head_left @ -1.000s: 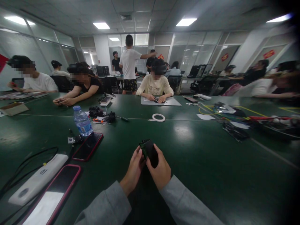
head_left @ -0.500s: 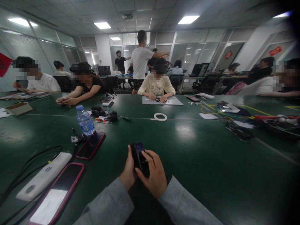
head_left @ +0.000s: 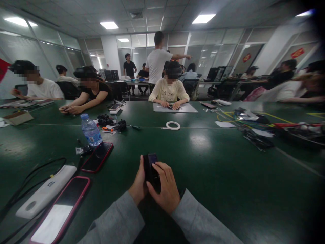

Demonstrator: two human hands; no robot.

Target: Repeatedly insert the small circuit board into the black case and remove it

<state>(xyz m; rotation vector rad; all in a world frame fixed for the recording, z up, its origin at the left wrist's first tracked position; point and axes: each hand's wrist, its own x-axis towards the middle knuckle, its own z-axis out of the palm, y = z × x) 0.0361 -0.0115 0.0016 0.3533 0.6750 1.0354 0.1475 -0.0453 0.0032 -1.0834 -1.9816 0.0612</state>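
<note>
A small black box-like device (head_left: 149, 168) with a dark bluish panel at its far end is between my hands, just above the green table (head_left: 218, 183). My left hand (head_left: 138, 183) grips its left side, thumb upright along the edge. From the right, my right hand (head_left: 166, 186) curls over it, with fingertips on its top face and the thumb at its near end. The device's underside and right side are hidden by my fingers. What exactly the device is, I cannot make out.
To the left are a water bottle (head_left: 90, 131), two phones, one a red-edged phone (head_left: 98, 157) and one a pink-cased phone (head_left: 63, 206), and a white power bank (head_left: 47, 191) with black cables. Ahead lies a white tape roll (head_left: 173, 125). Opposite, a person (head_left: 169, 88) works on a grey board.
The view has shifted slightly. My right fingertips have slid a little toward the device's far end. Both hands keep their hold. The standing person in white has moved a little right.
</note>
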